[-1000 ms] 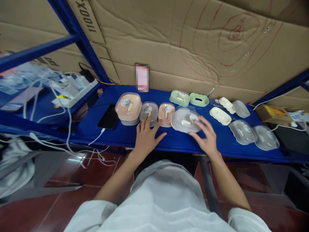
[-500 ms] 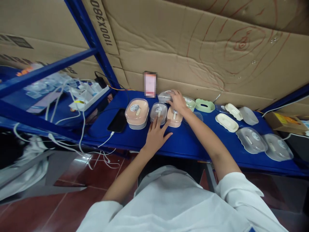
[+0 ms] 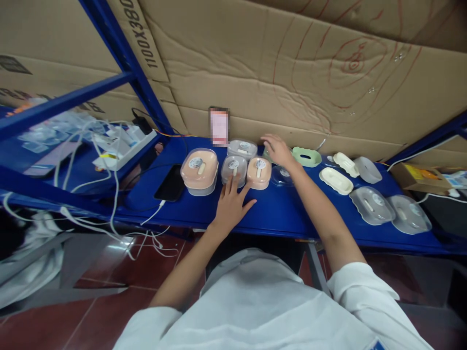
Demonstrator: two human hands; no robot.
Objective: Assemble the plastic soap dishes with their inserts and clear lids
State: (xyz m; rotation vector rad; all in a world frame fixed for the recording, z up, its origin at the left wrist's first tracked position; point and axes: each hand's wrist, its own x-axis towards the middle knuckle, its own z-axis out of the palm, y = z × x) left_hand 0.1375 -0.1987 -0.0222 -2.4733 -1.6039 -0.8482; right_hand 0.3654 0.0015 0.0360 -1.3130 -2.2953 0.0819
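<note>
My left hand lies with its fingers spread, the fingertips at the front of a small grey lidded container. Beside it is a small peach container with a clear lid and pale handle. Behind these two sits a whitish container under a clear lid. My right hand reaches over a green lidded container, mostly hidden by the hand. The right fingers look stretched and apart; whether they touch its lid I cannot tell. A clear lid rests on the table below the right wrist.
On the blue table, a larger peach box and a black phone stand left. An open green tray, cream trays and clear-lidded containers lie right. Cables hang at left. Cardboard backs the table.
My right hand has moved right, from the whitish container to over the green one, uncovering the whitish and small peach containers. My left hand stays by the grey container. The view has shifted slightly.
</note>
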